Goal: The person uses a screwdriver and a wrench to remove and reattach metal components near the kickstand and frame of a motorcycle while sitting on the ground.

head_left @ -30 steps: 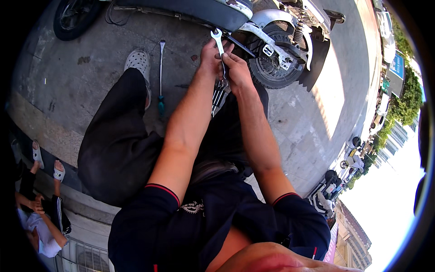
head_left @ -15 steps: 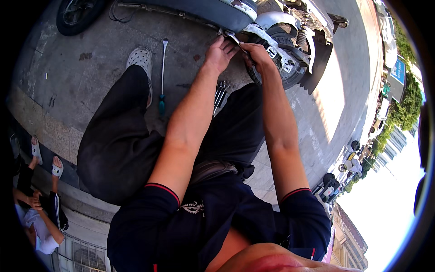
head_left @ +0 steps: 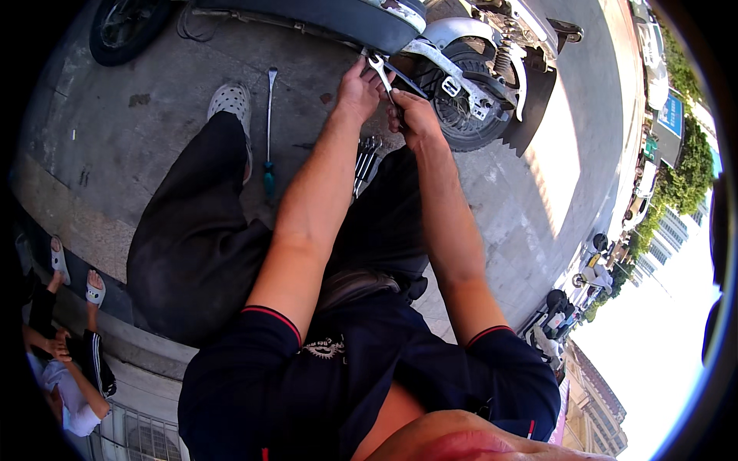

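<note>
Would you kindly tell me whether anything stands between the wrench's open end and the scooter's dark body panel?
Nothing visible stands between the wrench, held in the right hand, and the dark body panel. The left hand is close by, its fingers beside the open end; depth is hard to judge.

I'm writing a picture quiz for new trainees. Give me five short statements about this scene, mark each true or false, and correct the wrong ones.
1. The right-hand grip holds a wrench. True.
2. The wrench's open end points toward the bottom of the picture. False: it points up, away from the person.
3. Several metal tools lie beside the person's right leg. True.
4. The long teal-handled tool lies to the right of those metal tools. False: it lies to their left.
5. The person's left shoe is solid black. False: it is light-coloured, with holes.
</note>
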The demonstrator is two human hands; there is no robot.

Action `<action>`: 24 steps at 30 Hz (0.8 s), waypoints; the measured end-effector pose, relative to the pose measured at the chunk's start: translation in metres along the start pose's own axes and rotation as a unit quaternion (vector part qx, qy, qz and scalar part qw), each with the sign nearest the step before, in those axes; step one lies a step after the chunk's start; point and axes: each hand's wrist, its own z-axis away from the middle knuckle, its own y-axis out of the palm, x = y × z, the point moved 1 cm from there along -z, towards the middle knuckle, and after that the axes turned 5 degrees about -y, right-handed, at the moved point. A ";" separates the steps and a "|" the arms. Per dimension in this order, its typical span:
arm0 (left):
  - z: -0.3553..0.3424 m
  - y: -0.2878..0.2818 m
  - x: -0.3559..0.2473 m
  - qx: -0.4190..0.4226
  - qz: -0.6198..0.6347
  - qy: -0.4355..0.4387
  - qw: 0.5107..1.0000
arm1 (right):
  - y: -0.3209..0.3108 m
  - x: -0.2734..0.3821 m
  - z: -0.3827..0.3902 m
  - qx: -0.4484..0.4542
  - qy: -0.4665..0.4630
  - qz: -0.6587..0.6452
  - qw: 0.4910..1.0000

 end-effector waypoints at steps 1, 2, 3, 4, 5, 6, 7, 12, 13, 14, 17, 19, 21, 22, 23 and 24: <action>-0.005 -0.002 0.001 -0.007 0.016 0.012 1.000 | -0.011 0.003 -0.005 -0.009 -0.001 0.047 0.999; -0.010 -0.004 0.002 -0.015 0.033 0.025 0.999 | -0.020 0.006 -0.011 -0.018 -0.002 0.094 0.995; -0.010 -0.003 0.004 -0.015 0.029 0.020 0.999 | -0.025 0.010 -0.016 -0.015 0.001 0.092 0.996; -0.010 -0.003 0.005 -0.014 0.027 0.016 0.999 | -0.030 0.013 -0.021 -0.011 0.003 0.091 0.996; -0.009 -0.002 0.007 -0.014 0.024 0.012 1.000 | -0.035 0.015 -0.024 -0.007 0.005 0.090 0.996; -0.009 -0.002 0.006 -0.012 0.021 0.023 0.999 | -0.038 0.019 -0.026 0.007 0.008 0.098 0.995; -0.008 -0.003 0.005 -0.009 0.019 0.034 0.999 | -0.041 0.025 -0.027 0.020 0.011 0.106 0.994; -0.004 0.001 0.003 -0.014 0.007 0.046 0.999 | -0.044 0.030 -0.032 0.000 0.028 0.147 0.989; -0.005 0.000 0.002 -0.006 0.008 0.048 0.999 | -0.044 0.025 -0.038 0.011 0.023 0.135 0.991; -0.005 -0.001 0.004 -0.006 0.008 0.048 0.999 | -0.043 0.022 -0.042 0.011 0.024 0.123 0.992; -0.004 0.002 0.005 0.000 0.004 0.048 0.999 | -0.038 0.023 -0.053 0.015 0.035 0.107 0.994; -0.005 -0.003 0.006 0.012 0.000 0.042 0.999 | -0.035 0.028 -0.054 0.015 0.056 0.127 0.990; -0.007 -0.006 0.005 -0.001 -0.003 0.042 0.999 | -0.032 0.027 -0.052 0.041 0.048 0.110 0.992; -0.009 -0.005 0.003 -0.006 -0.005 0.041 0.999 | -0.029 0.027 -0.051 0.054 0.042 0.101 0.993; -0.009 -0.007 0.001 -0.005 -0.017 0.007 1.000 | -0.022 0.017 -0.048 0.037 0.018 0.070 0.997; -0.006 -0.010 -0.001 -0.006 -0.029 -0.028 0.999 | -0.008 0.010 -0.041 0.031 0.013 0.043 0.999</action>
